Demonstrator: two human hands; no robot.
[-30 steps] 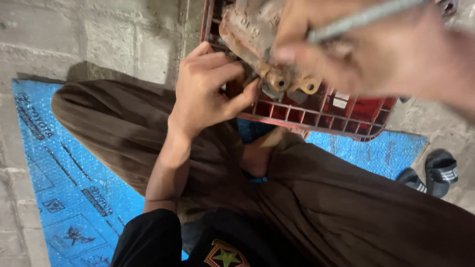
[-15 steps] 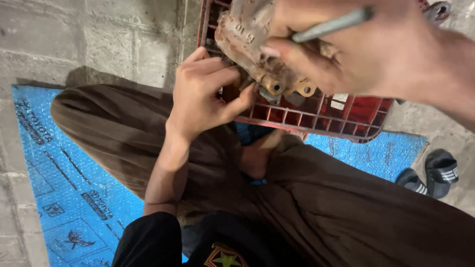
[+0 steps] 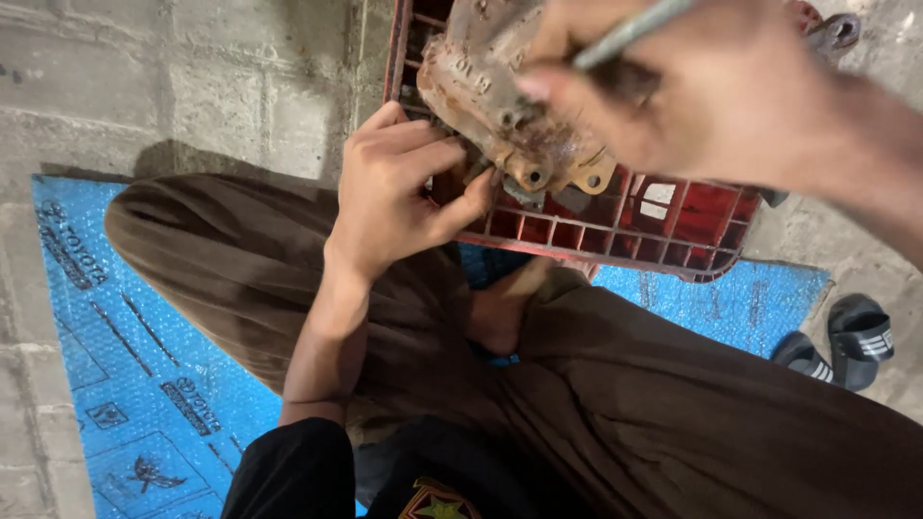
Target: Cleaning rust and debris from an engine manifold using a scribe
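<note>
1. A blue bubbly plastic mat [image 3: 125, 384] lies on the grey concrete floor [image 3: 192, 86] at the left. The person sits on it.
2. The person's legs, in loose brown trousers [image 3: 673, 423], are folded in the middle, and a bare foot [image 3: 500, 312] peeks out between them.
3. The left hand [image 3: 399, 197] has its fingers curled tight on the near edge of a rusty brown metal part with round bolt holes [image 3: 510, 115]. The thumb presses up under the part.
4. The rusty part rests on top of a red plastic crate with square holes [image 3: 673, 216], just past the knees.
5. The right hand [image 3: 711, 96] is above the part, close to the camera and blurry. Its fingers pinch a thin grey metal rod [image 3: 630, 34]. The tip of the rod is hidden behind the fingers.
6. A pair of black sandals with white stripes [image 3: 836, 346] sits on the floor at the far right, beside the mat.
</note>
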